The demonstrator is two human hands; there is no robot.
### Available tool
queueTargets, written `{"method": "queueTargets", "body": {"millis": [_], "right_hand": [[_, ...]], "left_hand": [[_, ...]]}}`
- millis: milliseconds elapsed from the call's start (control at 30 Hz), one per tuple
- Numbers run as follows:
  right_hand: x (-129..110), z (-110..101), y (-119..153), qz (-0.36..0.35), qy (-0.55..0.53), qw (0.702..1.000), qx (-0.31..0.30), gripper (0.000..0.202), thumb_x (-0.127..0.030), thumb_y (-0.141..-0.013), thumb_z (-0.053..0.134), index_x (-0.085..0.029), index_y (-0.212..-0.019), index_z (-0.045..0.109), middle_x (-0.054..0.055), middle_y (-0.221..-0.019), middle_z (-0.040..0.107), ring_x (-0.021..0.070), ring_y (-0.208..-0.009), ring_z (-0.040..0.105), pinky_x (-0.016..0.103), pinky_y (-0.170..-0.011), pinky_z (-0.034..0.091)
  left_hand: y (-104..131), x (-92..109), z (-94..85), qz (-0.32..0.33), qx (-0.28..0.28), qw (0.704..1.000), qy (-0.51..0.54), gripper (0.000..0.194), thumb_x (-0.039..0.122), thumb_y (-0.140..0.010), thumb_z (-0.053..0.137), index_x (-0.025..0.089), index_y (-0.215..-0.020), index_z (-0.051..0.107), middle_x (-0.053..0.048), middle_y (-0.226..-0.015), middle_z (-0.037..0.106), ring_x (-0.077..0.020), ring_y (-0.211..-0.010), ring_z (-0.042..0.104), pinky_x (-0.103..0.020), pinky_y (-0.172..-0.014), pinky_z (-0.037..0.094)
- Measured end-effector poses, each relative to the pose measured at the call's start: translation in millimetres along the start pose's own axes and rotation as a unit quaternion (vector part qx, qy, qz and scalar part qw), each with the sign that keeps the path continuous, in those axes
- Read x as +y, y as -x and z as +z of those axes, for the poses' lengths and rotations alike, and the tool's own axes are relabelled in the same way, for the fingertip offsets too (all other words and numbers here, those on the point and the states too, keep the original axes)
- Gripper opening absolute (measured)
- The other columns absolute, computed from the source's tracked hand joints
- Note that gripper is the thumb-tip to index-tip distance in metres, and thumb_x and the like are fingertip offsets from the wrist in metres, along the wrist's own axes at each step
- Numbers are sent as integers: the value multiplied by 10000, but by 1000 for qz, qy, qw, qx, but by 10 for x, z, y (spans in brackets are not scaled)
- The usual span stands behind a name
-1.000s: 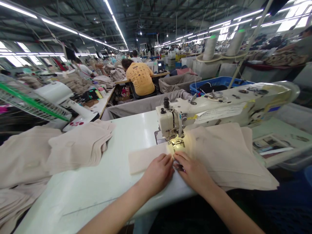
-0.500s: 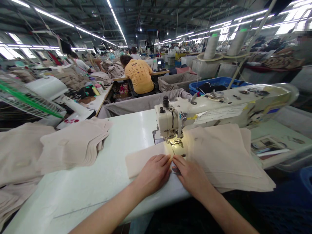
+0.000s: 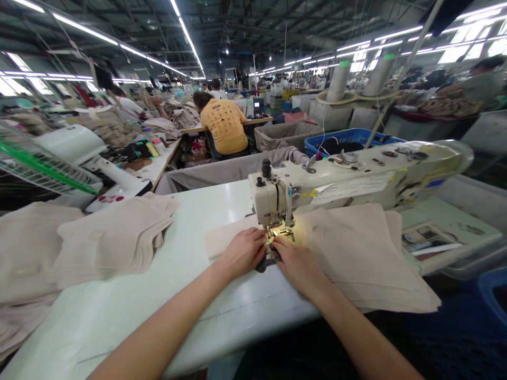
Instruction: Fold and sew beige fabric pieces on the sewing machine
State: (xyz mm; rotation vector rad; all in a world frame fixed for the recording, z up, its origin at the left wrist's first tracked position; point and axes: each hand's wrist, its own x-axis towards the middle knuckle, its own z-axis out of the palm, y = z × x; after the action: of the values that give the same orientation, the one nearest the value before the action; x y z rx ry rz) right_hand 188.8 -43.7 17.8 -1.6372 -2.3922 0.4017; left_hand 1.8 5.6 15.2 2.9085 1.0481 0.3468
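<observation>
A beige fabric piece lies on the sewing machine table, running toward the lit presser foot of the sewing machine. My left hand is closed on its near edge just left of the foot, fingertips pressed together. Close beside it, my right hand pinches the edge in front of the foot. The hands hide most of the cloth between them. To the right of the needle rests a stack of beige fabric pieces, partly under the machine arm.
More stacked beige pieces lie at the left of the table, near a white fan. A tray of small tools is at the right. Beyond the machine are a blue basket, thread cones and a person in a yellow shirt.
Both hands have moved away from me, closer to the presser foot, with the fabric piece's near edge. More bare table shows in front of them. The view has shifted slightly.
</observation>
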Motion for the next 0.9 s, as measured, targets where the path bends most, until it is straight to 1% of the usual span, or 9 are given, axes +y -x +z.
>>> {"method": "queueTargets", "body": {"millis": [133, 267, 367, 467, 567, 667, 800, 900], "right_hand": [[-24, 81, 95, 9, -12, 1000, 14, 285, -203, -975, 504, -203, -1222, 647, 59, -1313, 652, 217, -987, 708, 306, -798, 537], [-84, 232, 222, 15, -7, 999, 40, 305, -188, -964, 516, -191, -1247, 630, 89, -1357, 629, 206, -954, 720, 302, -790, 553], [-114, 332, 279, 13, 10, 997, 71, 322, -180, -965, 509, -205, -1263, 628, 97, -1380, 621, 211, -981, 721, 295, -788, 562], [-117, 382, 295, 10, 16, 996, 88, 315, -196, -975, 506, -209, -1264, 631, 100, -1371, 631, 208, -968, 724, 294, -778, 569], [-116, 387, 296, 12, 22, 996, 87, 315, -198, -978, 506, -197, -1267, 630, 104, -1375, 629, 210, -964, 723, 300, -764, 574], [-122, 374, 302, 14, 27, 996, 82, 314, -198, -983, 500, -195, -1269, 629, 103, -1381, 626, 214, -969, 723, 305, -760, 574], [-121, 373, 313, 10, 25, 996, 83, 311, -208, -989, 502, -189, -1275, 623, 102, -1384, 625, 211, -961, 723, 311, -777, 572], [-106, 400, 324, 18, 27, 995, 99, 294, -201, -981, 506, -194, -1242, 642, 96, -1363, 640, 213, -914, 730, 318, -743, 577]], "left_hand": [[-6, -27, 11, -3, 9, 1000, 2, 228, 214, -994, 457, 147, -1084, 655, -115, -1095, 693, -244, -1050, 632, -403, -974, 545], [52, 3, 56, -21, 50, 998, 8, 271, 221, -993, 459, 159, -1201, 620, -126, -1264, 661, -244, -1146, 614, -418, -1008, 541], [85, 3, 78, -29, 58, 998, 9, 311, 230, -991, 474, 147, -1265, 598, -130, -1322, 644, -252, -1192, 602, -437, -1035, 530], [99, -16, 86, -21, 58, 998, 12, 318, 237, -992, 481, 136, -1266, 605, -125, -1330, 647, -261, -1231, 587, -442, -1066, 513], [110, -28, 95, -9, 66, 998, 22, 319, 225, -993, 471, 135, -1266, 611, -128, -1331, 648, -249, -1271, 568, -429, -1103, 486], [116, -26, 114, -24, 57, 998, 30, 342, 225, -986, 477, 140, -1294, 598, -136, -1356, 632, -254, -1299, 553, -447, -1119, 468], [113, -18, 147, -79, 28, 996, 31, 400, 236, -978, 487, 146, -1363, 546, -151, -1426, 579, -284, -1358, 508, -544, -1146, 411], [156, 28, 143, -99, 23, 994, 34, 407, 240, -980, 494, 165, -1379, 528, -144, -1444, 565, -278, -1376, 493, -546, -1152, 398]]}}
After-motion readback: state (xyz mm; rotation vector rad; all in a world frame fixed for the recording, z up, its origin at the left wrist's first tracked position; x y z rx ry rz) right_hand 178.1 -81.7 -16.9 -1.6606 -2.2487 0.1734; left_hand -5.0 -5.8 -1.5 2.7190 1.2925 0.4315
